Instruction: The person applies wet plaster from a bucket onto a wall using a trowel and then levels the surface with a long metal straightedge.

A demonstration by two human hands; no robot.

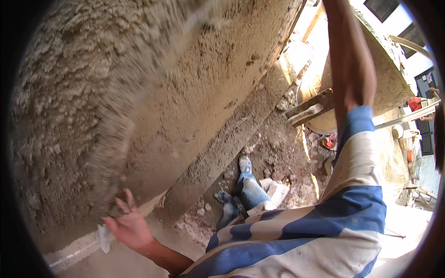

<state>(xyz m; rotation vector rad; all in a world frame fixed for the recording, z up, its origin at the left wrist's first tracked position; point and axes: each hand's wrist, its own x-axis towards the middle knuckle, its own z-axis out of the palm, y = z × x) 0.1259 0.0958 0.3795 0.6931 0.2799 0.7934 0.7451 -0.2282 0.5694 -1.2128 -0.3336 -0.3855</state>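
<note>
My left hand (132,228) is close to the lower part of a mortar-covered wall (199,92), with its fingers spread and nothing visible in them. Just below it is a small whitish piece (104,238) whose kind I cannot make out. A pale, motion-smeared band (139,90) runs slantwise over the wall from the top down toward my left hand; its kind is too blurred to tell. The wall is rough and lumpy to its left, smoother to its right. My right arm (354,69) stretches up past the top edge, so that hand is out of sight.
Rubble and loose earth (282,153) lie around my dusty boots (245,167). Beyond them stands a round concrete rim with a wooden board (310,109) against it. At the far right are another person (433,109), a white bucket (397,132) and a long pale pole (408,116).
</note>
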